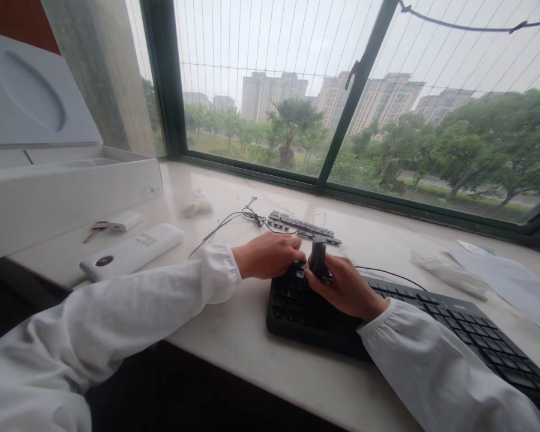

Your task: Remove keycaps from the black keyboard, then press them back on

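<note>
A black keyboard point(310, 327) lies on the pale counter, its left part showing exposed key sockets where caps are off. My left hand point(270, 255) is curled at the far left corner of the keyboard, fingertips pressed together over the keys; what they pinch, if anything, is hidden. My right hand point(348, 285) is closed around an upright black tool point(318, 255) with a wide flat top, probably a keycap puller. Its lower end is close to the keys, beside my left fingertips. Behind both hands, loose black keycaps point(297, 223) are laid out in rows.
A tangled black cable point(252, 215) lies behind my left hand. To the left are a white power bank point(132, 252), a small white block point(125, 221) and a large open white box point(72, 195). Crumpled plastic point(450, 273) and papers point(513, 282) lie at right, below the window.
</note>
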The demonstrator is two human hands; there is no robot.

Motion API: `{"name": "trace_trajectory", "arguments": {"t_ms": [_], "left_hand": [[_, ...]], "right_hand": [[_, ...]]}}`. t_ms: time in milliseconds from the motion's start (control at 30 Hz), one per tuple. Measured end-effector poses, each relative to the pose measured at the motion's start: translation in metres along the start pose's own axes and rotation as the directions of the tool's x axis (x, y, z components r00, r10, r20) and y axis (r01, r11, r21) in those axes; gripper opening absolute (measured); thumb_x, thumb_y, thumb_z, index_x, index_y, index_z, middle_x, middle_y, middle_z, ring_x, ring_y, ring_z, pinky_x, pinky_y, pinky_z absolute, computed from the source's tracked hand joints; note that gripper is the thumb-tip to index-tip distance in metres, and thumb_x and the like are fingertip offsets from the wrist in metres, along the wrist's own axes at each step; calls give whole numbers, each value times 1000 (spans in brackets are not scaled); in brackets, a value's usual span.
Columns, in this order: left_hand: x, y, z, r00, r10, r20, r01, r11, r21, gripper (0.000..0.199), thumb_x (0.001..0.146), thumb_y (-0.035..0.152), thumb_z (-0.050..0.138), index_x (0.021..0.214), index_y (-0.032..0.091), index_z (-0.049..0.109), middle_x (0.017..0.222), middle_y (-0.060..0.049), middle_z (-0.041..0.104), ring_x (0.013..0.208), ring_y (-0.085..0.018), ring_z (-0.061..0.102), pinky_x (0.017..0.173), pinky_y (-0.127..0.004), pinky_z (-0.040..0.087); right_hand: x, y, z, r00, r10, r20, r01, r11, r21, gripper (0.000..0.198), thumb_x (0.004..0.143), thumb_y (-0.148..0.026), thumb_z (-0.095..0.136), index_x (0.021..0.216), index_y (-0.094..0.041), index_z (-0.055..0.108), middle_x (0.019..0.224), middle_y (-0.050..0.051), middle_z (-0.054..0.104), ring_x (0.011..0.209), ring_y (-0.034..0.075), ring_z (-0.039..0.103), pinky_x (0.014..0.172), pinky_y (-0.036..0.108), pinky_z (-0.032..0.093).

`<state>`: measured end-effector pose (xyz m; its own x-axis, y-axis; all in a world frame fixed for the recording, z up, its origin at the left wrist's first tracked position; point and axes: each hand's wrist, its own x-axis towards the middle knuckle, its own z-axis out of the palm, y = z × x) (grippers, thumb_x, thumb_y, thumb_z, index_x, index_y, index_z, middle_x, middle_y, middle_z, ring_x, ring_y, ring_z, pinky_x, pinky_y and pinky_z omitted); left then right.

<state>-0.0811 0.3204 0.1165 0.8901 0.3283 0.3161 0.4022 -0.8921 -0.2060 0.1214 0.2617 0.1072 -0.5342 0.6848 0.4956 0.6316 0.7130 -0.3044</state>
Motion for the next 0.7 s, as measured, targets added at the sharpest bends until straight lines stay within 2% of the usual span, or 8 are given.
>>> {"name": "trace_trajectory", "arguments": {"t_ms": [167, 333, 600, 700], "left_hand": [[0, 0, 2, 1000, 2, -27, -2, 1000, 18, 20, 86, 14, 50, 98, 20, 65, 91, -5, 59, 78, -19, 59, 53, -27, 41], [0, -1, 2, 999, 5, -38, -4, 1000, 19, 21, 84, 12, 50, 98, 19, 65, 91, -6, 59, 77, -20, 60, 51, -27, 40], [1, 0, 0, 1000, -15, -3, 15, 999, 28, 17, 86, 12, 49, 90, 16, 65, 90, -7, 59, 78, -19, 61, 53, -25, 43], [1, 0, 0, 1000, -22, 11, 22, 999, 27, 19, 85, 12, 50, 94, 16, 66, 92, -7, 59, 77, -18, 61, 54, -25, 44]], "right_hand": [[1, -2, 4, 995, -98, -20, 98, 995, -32, 8, 80, -13, 53, 80, -20, 48, 69, -2, 49, 62, 12, 44, 59, 23, 36], [1, -3, 6, 995, -101, -28, 99, 994, -44, 10, 78, -12, 52, 84, -19, 51, 68, -2, 49, 63, 13, 44, 61, 25, 36], [1, -3, 7, 994, -101, -44, 98, 993, -61, 14, 76, -11, 51, 73, -21, 42, 68, -1, 48, 63, 13, 44, 60, 25, 36], [-1, -3, 3, 987, -83, -135, 74, 995, -70, 16, 75, -10, 50, 71, -21, 40, 65, -3, 44, 61, 13, 43, 58, 24, 35]]}}
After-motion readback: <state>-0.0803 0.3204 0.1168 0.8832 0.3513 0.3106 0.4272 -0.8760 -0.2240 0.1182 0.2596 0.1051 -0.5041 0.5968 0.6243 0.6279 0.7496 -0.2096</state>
